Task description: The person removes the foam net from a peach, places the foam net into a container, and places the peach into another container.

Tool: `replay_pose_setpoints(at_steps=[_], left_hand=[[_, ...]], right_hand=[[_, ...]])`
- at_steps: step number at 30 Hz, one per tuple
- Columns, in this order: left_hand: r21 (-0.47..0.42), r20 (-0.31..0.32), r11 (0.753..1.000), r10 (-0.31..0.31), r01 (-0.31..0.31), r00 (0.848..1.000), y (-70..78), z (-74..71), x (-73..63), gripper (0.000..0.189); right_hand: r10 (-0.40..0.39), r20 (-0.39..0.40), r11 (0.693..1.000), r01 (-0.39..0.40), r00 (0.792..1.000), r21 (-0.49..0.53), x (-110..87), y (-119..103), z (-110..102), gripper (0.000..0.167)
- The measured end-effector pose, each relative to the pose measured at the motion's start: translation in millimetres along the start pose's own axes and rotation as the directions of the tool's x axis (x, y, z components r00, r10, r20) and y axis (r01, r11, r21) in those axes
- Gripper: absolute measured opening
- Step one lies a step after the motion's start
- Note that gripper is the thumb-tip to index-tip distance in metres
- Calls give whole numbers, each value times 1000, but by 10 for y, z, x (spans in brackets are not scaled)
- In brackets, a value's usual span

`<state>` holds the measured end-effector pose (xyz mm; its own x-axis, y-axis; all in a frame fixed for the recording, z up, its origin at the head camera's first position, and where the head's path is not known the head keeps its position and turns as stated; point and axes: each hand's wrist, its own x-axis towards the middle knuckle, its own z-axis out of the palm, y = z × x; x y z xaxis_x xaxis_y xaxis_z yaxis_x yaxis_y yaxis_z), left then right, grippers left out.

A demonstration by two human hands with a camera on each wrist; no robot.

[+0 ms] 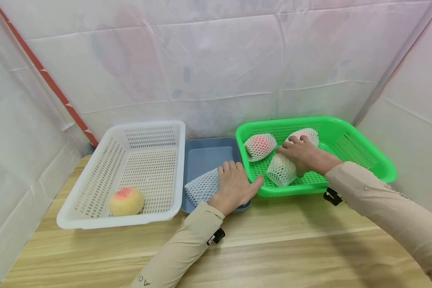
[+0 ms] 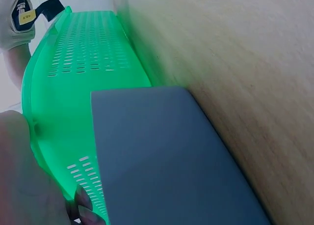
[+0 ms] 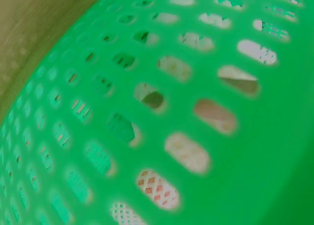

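Observation:
My left hand [image 1: 234, 184] is over the blue-grey tray [image 1: 210, 148], fingers forward and thumb spread toward the green basket's rim. Beside its fingers a white foam net sleeve [image 1: 202, 187] lies in the tray, partly hidden by the hand. Inside the green basket [image 1: 367, 152], my right hand [image 1: 306, 156] holds a pale peach in a foam net [image 1: 281, 171], fingers over its top and the thumb side against its right. Behind those fingers sits another netted peach [image 1: 311, 134], pinker and partly covered. A third netted peach [image 1: 260, 146] lies at the basket's left end.
At left stands a white basket [image 1: 180, 160] with one bare peach [image 1: 127, 201] near its front. The three containers stand side by side on a wooden table [image 1: 273, 248], against a sheet-covered wall [image 1: 216, 68]. Sheeting also hangs at both sides.

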<state>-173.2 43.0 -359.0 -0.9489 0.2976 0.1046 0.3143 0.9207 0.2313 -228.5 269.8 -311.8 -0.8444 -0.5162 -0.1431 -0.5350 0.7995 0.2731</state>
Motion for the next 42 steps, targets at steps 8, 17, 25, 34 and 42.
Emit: replay_pose_setpoints(at_steps=[8,17,25,34,42], left_hand=[[-15,-6,1000,7,-7,1000,5,-10,-10,59],[-26,1,999,21,-21,1000,3,-23,-15,59],[-36,-23,999,33,-34,999,12,-30,-39,61],[-56,-27,998,40,-41,999,-30,-78,-88,59],[-115,-44,992,50,-54,998,-121,-92,-175,52]], right_hand=[[14,33,1000,-15,999,9,10,-34,-26,92],[-5,62,990,-4,998,139,23,-28,-22,89],[20,10,989,-21,1000,149,-5,-47,-30,89],[67,-128,987,-47,989,151,-70,-114,-209,90],[82,-224,985,-44,971,168,-173,-210,-315,90]])
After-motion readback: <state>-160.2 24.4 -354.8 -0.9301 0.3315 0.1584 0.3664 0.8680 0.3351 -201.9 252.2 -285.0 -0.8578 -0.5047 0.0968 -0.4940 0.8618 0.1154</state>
